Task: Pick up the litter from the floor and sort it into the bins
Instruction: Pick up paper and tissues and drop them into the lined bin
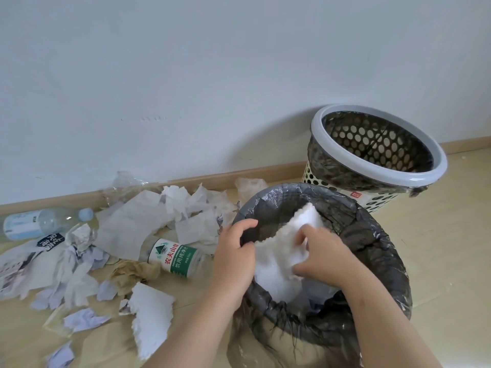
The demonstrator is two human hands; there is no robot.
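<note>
My left hand (pixel 235 252) and right hand (pixel 325 258) both grip a white foam piece (pixel 279 261) over the lined bin (pixel 377 235). A green-label bottle (pixel 175 257) lies near it.

The pale wood floor (pixel 438 235) carries a dark-lined bin (pixel 385 261) and, behind it by the wall, a perforated bin (pixel 317 128). Left of them lie torn paper (pixel 127 229), brown paper (pixel 132 274), a foam piece (pixel 151 322), a green-label bottle (pixel 175 257) and a clear bottle (pixel 45 223).
</note>
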